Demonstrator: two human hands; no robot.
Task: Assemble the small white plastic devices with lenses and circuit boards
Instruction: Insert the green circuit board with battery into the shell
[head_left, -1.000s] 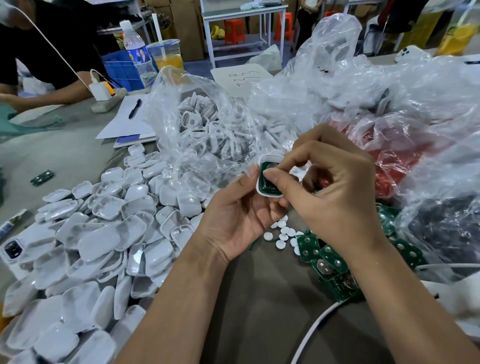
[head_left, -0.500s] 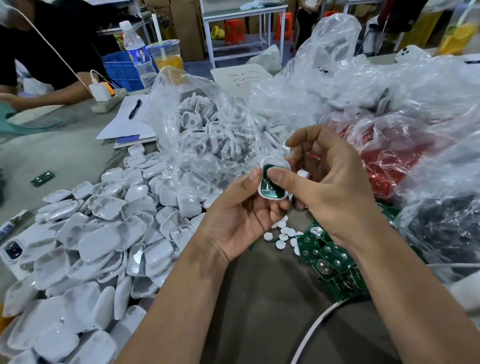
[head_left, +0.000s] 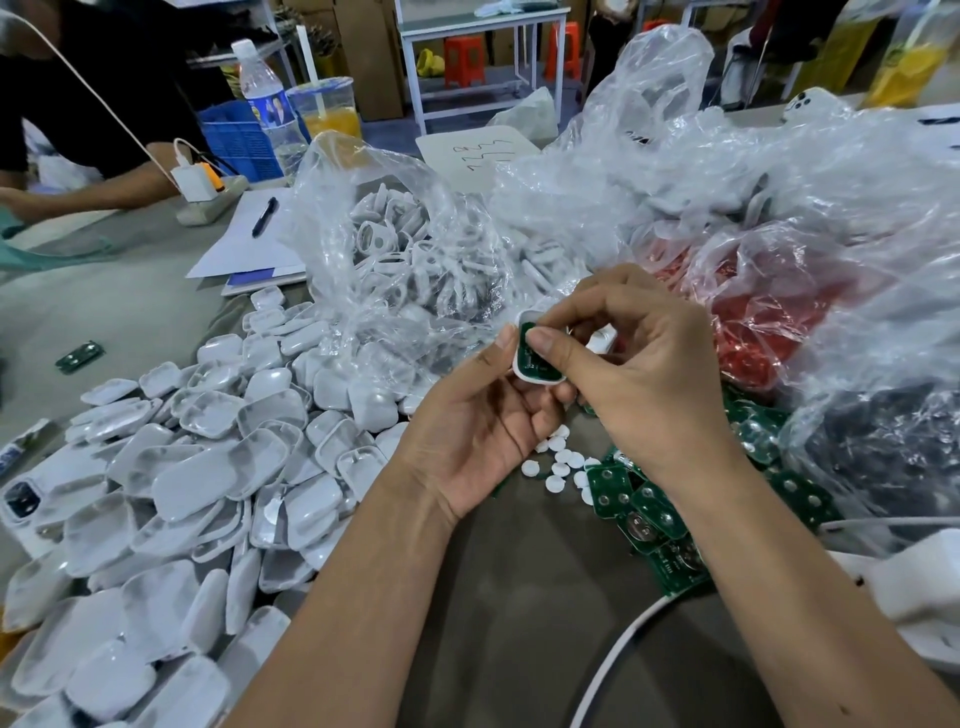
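— What did we have in our hands just then?

— Our left hand gripped a small white shell between thumb and fingers, tilted up, with a green circuit board seated in it. Our right hand met it there, thumb pressing on the board and fingers curled round the shell's far edge, so both hands were together on the one piece, raised above the table.

— And around them?

— Just below lay white round lenses, and beside those a heap of green boards under our right wrist. To our left spread a pile of white shells. Behind the hands stood a clear bag of white frames, with a bag of red parts to its right.
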